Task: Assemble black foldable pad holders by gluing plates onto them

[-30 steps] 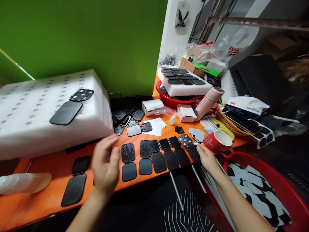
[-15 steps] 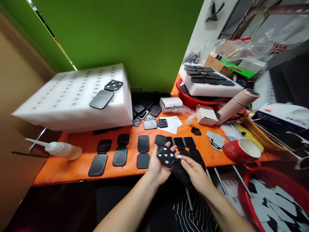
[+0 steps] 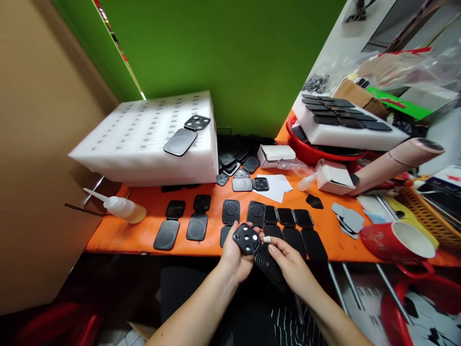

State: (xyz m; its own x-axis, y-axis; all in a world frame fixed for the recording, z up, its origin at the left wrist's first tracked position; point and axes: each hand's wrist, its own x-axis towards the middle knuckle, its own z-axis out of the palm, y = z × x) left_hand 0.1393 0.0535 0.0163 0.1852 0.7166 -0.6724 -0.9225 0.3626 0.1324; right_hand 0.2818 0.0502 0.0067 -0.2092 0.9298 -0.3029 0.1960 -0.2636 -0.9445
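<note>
My left hand [image 3: 235, 254] cradles a black hinged two-panel piece [image 3: 268, 264] at the table's front edge, its fingers curled behind the upper panel. That panel carries several round silvery discs; the lower panel is ridged. My right hand [image 3: 293, 264] grips the lower panel's right side, with a white covering on one fingertip close to the hinge. Similar pieces lie just behind the hands: a ridged panel [image 3: 256, 214] and smooth black panels [image 3: 303, 218]. Farther left are two opened pieces, one with a smooth panel [image 3: 166, 234], the other with a similar panel [image 3: 197, 227].
A white foam block [image 3: 144, 158] stands at back left, bearing one opened piece [image 3: 180, 142]. A squeeze bottle [image 3: 126, 210] lies at left. To the right are a red mug [image 3: 382, 242], a pink cylinder [image 3: 399, 163], white boxes [image 3: 334, 178] and a red basin [image 3: 298, 142].
The camera view has swung left, so the table's things appear farther right. Both hands keep hold of the hinged piece, whose pose is nearly the same.
</note>
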